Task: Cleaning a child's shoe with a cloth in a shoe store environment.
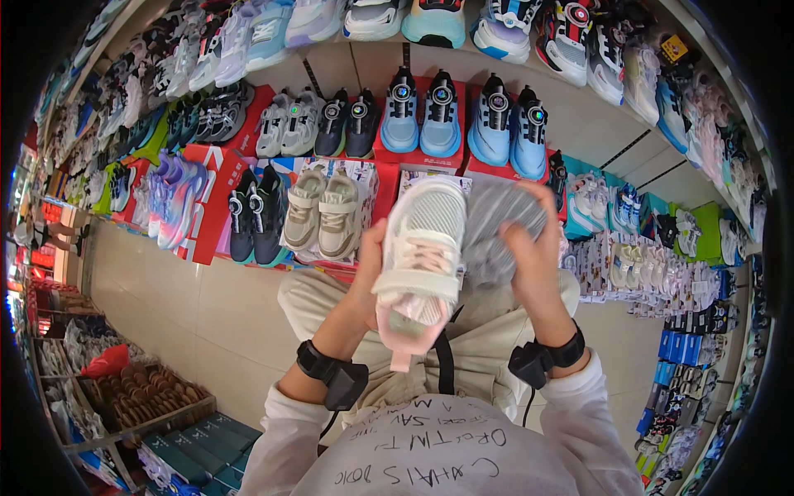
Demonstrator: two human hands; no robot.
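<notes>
My left hand (pixel 365 279) grips the side of a child's sneaker (pixel 427 248), cream-white with a mesh toe, a strap and a pink collar. Its toe points away from me, and the heel tab hangs toward my lap. In my right hand (pixel 535 245) is a grey streaked cloth (pixel 496 232), blurred, its thumb lying over the top. The cloth is beside the sneaker's right side; I cannot tell whether they touch. Just beyond my left hand, a pair of beige strap sneakers (pixel 321 214) rests on a shoe box.
Light-blue dial sneakers (pixel 422 118) stand on red boxes ahead, below a shelf of sneakers (pixel 434 25). More shoes line the right wall (pixel 679 372). At lower left are a wooden bin of brown items (pixel 149 394) and dark green boxes (pixel 192 449). Tiled floor (pixel 236 316) shows left of my knees.
</notes>
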